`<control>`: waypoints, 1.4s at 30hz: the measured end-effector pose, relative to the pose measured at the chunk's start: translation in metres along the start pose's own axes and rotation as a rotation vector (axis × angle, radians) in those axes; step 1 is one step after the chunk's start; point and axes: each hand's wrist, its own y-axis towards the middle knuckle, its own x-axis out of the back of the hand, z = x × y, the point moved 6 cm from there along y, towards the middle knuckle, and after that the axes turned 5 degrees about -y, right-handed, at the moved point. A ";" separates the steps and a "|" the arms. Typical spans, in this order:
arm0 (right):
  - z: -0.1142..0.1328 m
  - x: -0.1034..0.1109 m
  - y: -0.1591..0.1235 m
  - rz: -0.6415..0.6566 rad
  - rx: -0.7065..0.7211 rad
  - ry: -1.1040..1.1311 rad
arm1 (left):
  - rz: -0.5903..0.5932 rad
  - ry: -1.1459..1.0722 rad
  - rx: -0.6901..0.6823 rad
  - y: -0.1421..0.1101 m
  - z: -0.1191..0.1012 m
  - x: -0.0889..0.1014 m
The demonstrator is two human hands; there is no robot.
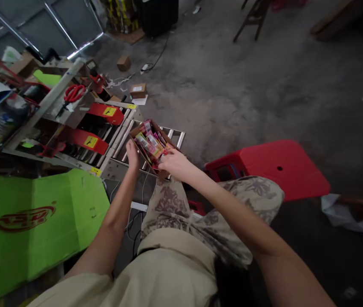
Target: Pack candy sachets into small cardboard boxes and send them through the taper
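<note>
An open cardboard box [165, 133], full of small colourful packets [149, 143], is tilted at the end of a roller conveyor [125, 147]. My left hand [132, 153] is closed on the box's left side, thumb towards the rim. Over the near right end of the box, my right hand [173, 164] has its fingers bent down among the packets. A small red spot shows by its fingertips. What those fingers pinch, if anything, is hidden and slightly blurred.
Left stand a taping machine with red guides [96, 143], red-handled scissors [74, 93] and a green carton [44, 221]. A red stool [283, 168] is beside my right knee. Small brown boxes [138, 90] and cables lie on the concrete floor ahead.
</note>
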 end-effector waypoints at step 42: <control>-0.040 -0.057 0.053 -0.119 -0.553 0.203 | 1.011 1.016 -0.925 0.005 -0.047 -0.091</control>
